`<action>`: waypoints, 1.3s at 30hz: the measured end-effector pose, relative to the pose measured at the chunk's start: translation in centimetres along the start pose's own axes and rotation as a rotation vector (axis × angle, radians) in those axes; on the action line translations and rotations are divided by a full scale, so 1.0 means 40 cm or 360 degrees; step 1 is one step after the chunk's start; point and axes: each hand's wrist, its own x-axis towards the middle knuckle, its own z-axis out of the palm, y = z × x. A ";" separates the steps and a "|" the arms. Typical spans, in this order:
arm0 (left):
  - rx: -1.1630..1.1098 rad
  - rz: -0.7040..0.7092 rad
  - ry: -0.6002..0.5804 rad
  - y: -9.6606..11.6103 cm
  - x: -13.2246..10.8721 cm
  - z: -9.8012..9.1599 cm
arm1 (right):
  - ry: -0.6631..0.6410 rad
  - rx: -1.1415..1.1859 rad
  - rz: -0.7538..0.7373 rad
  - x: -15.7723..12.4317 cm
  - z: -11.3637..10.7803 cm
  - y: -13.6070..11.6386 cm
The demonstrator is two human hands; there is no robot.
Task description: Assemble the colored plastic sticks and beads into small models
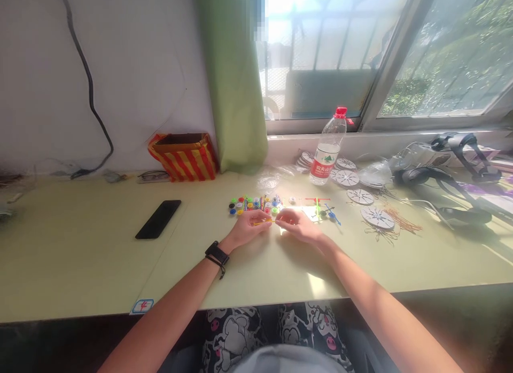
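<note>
My left hand (250,227) pinches a thin yellow plastic stick (263,222) just above the table. Close beside it, the curled fingertips of my right hand (300,226) are closed at the stick's right end. Right behind both hands lie several small round caps (250,206) in white, blue, green, red, yellow and black, partly hidden by my fingers. To the right of my right hand are thin arrow-shaped pieces: a red one (318,199), a green one (317,208) and a blue one (334,215).
A black phone (158,219) lies at left, before a red-and-yellow striped box (188,156). A water bottle (327,148) stands near the window. White patterned discs (377,217), orange strands (404,222) and a black headset-like device (444,191) occupy the right side.
</note>
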 end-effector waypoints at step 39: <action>-0.0319 -0.0158 -0.0080 0.034 -0.006 -0.010 | 0.0009 -0.0014 -0.0034 -0.001 -0.006 0.011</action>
